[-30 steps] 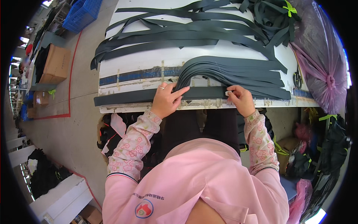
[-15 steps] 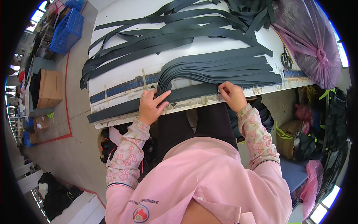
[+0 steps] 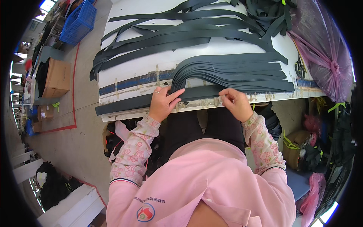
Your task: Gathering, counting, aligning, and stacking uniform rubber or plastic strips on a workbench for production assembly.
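Note:
A stack of dark grey-green fabric strips (image 3: pixel 234 72) lies on the white table, curving down at its left end into a bend. A single flat strip (image 3: pixel 132 101) runs along the table's near edge, partly under the bend. My left hand (image 3: pixel 162 104), with a ring on one finger, rests at the bend. Its fingers are spread, and the fingertips touch the strips. To the right, my right hand (image 3: pixel 237 105) is over the near edge of the single strip, fingers curled and thumb close to the index finger. What lies between those fingertips is too small to tell.
More loose strips (image 3: pixel 170 36) lie across the white table (image 3: pixel 132 77), bunching into a pile (image 3: pixel 266 15) at the far right. Scissors (image 3: pixel 300 69) sit near a tied pink plastic bag (image 3: pixel 321 56). On the left are a blue crate (image 3: pixel 78 23) and a cardboard box (image 3: pixel 56 78).
The view has shifted slightly, so the table appears farther right. My right hand has drawn slightly back from the strip's edge, while my left hand stays at the bend.

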A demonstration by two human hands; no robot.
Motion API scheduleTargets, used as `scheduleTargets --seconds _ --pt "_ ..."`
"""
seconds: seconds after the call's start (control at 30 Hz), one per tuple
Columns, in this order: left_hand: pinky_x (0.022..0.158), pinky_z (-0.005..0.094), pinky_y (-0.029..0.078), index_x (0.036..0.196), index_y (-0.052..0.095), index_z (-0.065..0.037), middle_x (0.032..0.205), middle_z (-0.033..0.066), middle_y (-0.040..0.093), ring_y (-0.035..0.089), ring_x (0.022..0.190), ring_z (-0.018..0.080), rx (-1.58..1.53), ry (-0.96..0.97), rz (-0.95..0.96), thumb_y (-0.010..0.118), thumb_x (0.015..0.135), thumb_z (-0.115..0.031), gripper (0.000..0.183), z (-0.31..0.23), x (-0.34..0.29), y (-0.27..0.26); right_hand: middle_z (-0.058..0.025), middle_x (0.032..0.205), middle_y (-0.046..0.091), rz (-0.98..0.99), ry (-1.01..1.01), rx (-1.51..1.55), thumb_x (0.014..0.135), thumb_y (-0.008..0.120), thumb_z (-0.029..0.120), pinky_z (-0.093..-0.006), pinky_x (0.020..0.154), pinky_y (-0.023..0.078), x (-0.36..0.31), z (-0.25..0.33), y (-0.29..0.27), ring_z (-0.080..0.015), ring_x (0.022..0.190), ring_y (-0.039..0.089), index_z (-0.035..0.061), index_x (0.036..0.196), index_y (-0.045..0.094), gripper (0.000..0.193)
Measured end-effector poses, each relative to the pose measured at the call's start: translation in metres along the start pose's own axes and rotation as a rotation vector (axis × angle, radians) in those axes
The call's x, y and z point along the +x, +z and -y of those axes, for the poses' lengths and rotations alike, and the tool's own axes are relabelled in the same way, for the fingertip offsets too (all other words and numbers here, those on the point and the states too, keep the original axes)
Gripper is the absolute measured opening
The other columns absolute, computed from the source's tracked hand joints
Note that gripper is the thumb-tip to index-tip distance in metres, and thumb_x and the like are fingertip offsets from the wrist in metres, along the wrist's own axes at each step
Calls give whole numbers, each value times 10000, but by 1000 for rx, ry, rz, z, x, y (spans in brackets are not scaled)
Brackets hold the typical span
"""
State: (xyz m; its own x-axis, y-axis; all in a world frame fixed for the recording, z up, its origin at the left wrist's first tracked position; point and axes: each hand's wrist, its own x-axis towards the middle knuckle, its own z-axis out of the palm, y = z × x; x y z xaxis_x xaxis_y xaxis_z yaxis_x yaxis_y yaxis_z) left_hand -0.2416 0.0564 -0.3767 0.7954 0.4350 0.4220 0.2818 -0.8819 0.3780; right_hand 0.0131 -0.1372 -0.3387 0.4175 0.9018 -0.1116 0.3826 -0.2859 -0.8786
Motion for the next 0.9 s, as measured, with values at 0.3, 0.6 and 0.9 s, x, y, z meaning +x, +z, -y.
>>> scheduleTargets --seconds 0.3,0.6,0.9 --pt "767 380 484 1240 718 -328 1020 85 639 539 811 261 35 -16 -15 749 817 -187 446 -4 0 0 -165 692 613 72 -390 -315 890 661 91 -362 596 498 36 31 63 -269 593 624 87 1386 551 508" --pt "777 381 477 1282 690 -299 1018 73 638 535 825 270 -9 -32 -28 732 824 -182 475 -3 -1 0 -129 658 659 53 -131 60 846 696 112 -393 632 536 37 35 120 -321 605 668 29 894 671 100" --pt "777 390 482 1286 689 -312 1030 92 642 545 831 285 -16 -25 -40 723 824 -182 481 0 -2 2 -87 670 662 -64 -198 -110 845 689 144 -403 786 466 38 28 137 -293 615 646 69 913 671 103"
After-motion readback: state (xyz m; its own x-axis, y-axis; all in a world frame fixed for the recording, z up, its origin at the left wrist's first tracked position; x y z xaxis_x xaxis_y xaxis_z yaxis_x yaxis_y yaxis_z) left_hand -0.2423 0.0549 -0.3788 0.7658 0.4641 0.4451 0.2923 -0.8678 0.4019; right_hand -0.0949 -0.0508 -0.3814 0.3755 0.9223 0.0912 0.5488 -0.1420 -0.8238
